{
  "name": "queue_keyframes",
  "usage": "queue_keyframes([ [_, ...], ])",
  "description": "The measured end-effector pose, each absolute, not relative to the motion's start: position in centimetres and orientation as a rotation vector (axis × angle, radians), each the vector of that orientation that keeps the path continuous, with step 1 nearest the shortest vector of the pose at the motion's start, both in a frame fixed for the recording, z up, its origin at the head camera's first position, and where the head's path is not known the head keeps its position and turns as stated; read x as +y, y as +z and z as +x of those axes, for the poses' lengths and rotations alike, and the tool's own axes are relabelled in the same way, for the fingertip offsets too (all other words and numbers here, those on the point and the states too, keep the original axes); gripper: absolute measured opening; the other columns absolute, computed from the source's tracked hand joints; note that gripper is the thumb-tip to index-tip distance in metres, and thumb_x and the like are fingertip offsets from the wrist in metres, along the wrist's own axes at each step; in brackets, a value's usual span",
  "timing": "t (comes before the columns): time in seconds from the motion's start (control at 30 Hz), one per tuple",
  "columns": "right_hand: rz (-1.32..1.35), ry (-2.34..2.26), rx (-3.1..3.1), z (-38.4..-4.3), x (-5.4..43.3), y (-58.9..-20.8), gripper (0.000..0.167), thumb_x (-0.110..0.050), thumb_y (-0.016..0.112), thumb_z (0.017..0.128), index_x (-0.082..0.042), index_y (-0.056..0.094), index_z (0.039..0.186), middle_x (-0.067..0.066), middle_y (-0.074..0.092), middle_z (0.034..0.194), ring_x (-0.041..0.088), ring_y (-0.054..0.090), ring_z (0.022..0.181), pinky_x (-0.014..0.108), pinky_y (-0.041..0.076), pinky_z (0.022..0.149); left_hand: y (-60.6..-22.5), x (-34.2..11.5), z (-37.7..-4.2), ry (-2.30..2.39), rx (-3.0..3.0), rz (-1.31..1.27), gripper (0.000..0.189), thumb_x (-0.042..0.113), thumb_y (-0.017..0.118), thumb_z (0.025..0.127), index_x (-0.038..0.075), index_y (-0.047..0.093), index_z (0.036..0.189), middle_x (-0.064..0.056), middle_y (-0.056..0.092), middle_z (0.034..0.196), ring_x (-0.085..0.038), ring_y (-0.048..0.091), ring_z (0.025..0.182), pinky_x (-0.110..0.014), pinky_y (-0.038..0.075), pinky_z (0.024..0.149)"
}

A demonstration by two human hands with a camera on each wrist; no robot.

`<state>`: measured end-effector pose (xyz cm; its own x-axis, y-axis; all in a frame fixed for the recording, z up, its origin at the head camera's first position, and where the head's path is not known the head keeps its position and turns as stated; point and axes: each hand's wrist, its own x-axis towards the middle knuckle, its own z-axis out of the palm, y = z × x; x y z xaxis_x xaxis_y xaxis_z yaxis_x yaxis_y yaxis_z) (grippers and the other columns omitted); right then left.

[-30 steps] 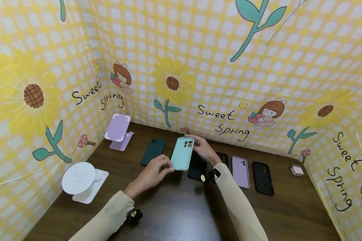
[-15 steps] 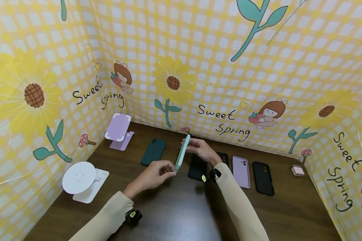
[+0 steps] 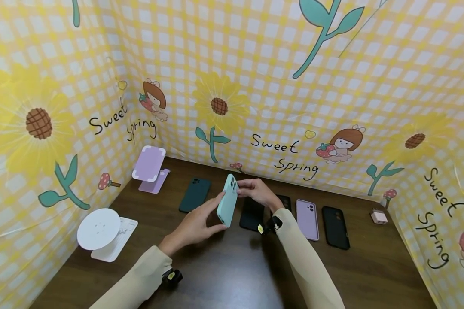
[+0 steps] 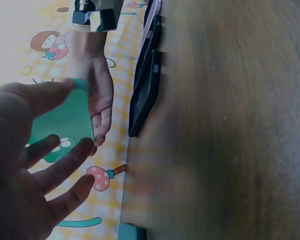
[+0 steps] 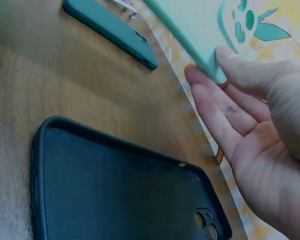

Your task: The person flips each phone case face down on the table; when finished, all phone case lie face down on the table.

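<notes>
A mint-green phone case (image 3: 227,207) is held up above the table, tilted, with its camera cut-outs at the upper end. My left hand (image 3: 193,224) holds it from the left, the thumb at its lower end and the fingers along its side. My right hand (image 3: 258,193) pinches its upper right edge. In the right wrist view, the thumb presses one face of the mint case (image 5: 190,25) while the fingertips lie behind it. The left wrist view has the thumb and spread fingers at opposite edges of the mint case (image 4: 65,117).
A dark green case (image 3: 195,195) lies left of my hands. Black cases (image 3: 252,214), a lilac case (image 3: 307,219) and another black case (image 3: 335,227) lie rightward. Purple (image 3: 148,164) and white (image 3: 98,229) stands are at left, a charger plug (image 3: 379,216) far right. Checked cloth (image 3: 247,107) walls the table.
The mint case was first face-on, turned edge-on, and now shows its camera side at an angle. My left hand has moved from pinching its lower corner to spanning its side.
</notes>
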<state>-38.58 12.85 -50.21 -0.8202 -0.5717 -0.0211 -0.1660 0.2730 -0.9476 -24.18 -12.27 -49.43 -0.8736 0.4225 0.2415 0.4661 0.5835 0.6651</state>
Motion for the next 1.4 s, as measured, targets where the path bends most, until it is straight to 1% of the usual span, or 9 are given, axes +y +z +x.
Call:
queue_keyframes([
  [0.1, -0.679, -1.519, 2.217, -38.4, 12.8, -50.4, 0.038, -0.009, 0.064, 0.101, -0.005, 0.064, 0.139, 0.019, 0.070, 0.133, 0.018, 0.073, 0.109, 0.045, 0.058, 0.098, -49.9, -12.2, -23.8, -1.138, -2.760, -0.718, 0.102, 0.033, 0.083, 0.088, 0.025, 0.019, 0.166, -0.006, 0.046, 0.160, -0.026, 0.059, 0.134, -0.048, 0.053, 0.100],
  [0.2, -0.653, -1.503, 2.253, -38.2, 12.8, -50.7, 0.037, -0.010, 0.065, 0.101, -0.005, 0.066, 0.137, 0.018, 0.071, 0.131, 0.019, 0.074, 0.107, 0.044, 0.058, 0.097, -50.4, -12.2, -23.5, -1.117, -2.778, -0.615, 0.102, 0.037, 0.085, 0.085, 0.018, 0.025, 0.165, -0.008, 0.053, 0.155, -0.028, 0.062, 0.128, -0.048, 0.055, 0.095],
  [0.33, -0.574, -1.532, 2.328, -38.1, 12.9, -50.6, 0.036, -0.015, 0.069, 0.099, -0.007, 0.069, 0.134, 0.017, 0.073, 0.126, 0.029, 0.075, 0.103, 0.050, 0.057, 0.097, -50.9, -12.0, -23.9, -1.056, -2.817, -0.493, 0.101, 0.044, 0.085, 0.083, 0.010, 0.032, 0.162, -0.010, 0.062, 0.145, -0.029, 0.066, 0.120, -0.045, 0.056, 0.085],
  [0.43, -0.529, -1.552, 2.372, -38.3, 12.8, -50.4, 0.036, -0.019, 0.071, 0.098, -0.009, 0.070, 0.132, 0.017, 0.074, 0.123, 0.032, 0.075, 0.102, 0.053, 0.055, 0.099, -51.0, -11.9, -24.6, -1.014, -2.855, -0.434, 0.101, 0.049, 0.085, 0.082, 0.007, 0.037, 0.159, -0.011, 0.066, 0.140, -0.027, 0.068, 0.114, -0.039, 0.055, 0.076],
  [0.6, -0.489, -1.549, 2.417, -38.8, 12.4, -50.5, 0.035, -0.020, 0.071, 0.098, -0.008, 0.070, 0.131, 0.017, 0.076, 0.119, 0.029, 0.076, 0.101, 0.051, 0.056, 0.098, -50.6, -11.8, -25.7, -0.987, -2.912, -0.382, 0.095, 0.053, 0.085, 0.080, 0.010, 0.046, 0.155, -0.009, 0.071, 0.127, -0.022, 0.068, 0.101, -0.033, 0.050, 0.067],
  [0.8, -0.555, -1.515, 2.519, -38.9, 12.3, -51.0, 0.034, -0.017, 0.071, 0.098, -0.005, 0.071, 0.129, 0.019, 0.077, 0.114, 0.036, 0.075, 0.102, 0.049, 0.058, 0.093, -50.7, -11.6, -26.7, -0.966, -2.968, -0.328, 0.084, 0.052, 0.087, 0.078, 0.013, 0.056, 0.146, -0.006, 0.072, 0.117, -0.021, 0.066, 0.095, -0.035, 0.049, 0.067],
  [0.97, -0.580, -1.315, 2.649, -38.6, 11.7, -51.9, 0.030, -0.020, 0.072, 0.097, -0.012, 0.074, 0.127, 0.010, 0.076, 0.121, 0.026, 0.073, 0.107, 0.038, 0.059, 0.089, -51.8, -11.7, -26.9, -0.915, -3.056, -0.258, 0.076, 0.051, 0.089, 0.076, 0.013, 0.063, 0.137, -0.005, 0.073, 0.113, -0.021, 0.067, 0.092, -0.038, 0.050, 0.067],
  [1.2, -0.601, -1.062, 2.717, -38.9, 10.7, -52.2, 0.031, -0.023, 0.070, 0.099, -0.016, 0.073, 0.130, 0.009, 0.070, 0.134, 0.028, 0.063, 0.128, 0.047, 0.051, 0.106, -52.3, -11.7, -27.5, -0.827, -3.116, -0.198, 0.075, 0.056, 0.088, 0.074, 0.013, 0.067, 0.131, -0.006, 0.075, 0.106, -0.023, 0.068, 0.086, -0.040, 0.050, 0.064],
  [1.4, -0.573, -0.960, 2.729, -39.6, 10.2, -51.9, 0.033, -0.024, 0.071, 0.098, -0.017, 0.072, 0.131, 0.010, 0.069, 0.136, 0.029, 0.063, 0.128, 0.047, 0.050, 0.107, -52.2, -11.8, -27.9, -0.768, -3.130, -0.183, 0.074, 0.055, 0.089, 0.073, 0.013, 0.068, 0.130, -0.007, 0.075, 0.105, -0.022, 0.068, 0.083, -0.038, 0.048, 0.061],
])
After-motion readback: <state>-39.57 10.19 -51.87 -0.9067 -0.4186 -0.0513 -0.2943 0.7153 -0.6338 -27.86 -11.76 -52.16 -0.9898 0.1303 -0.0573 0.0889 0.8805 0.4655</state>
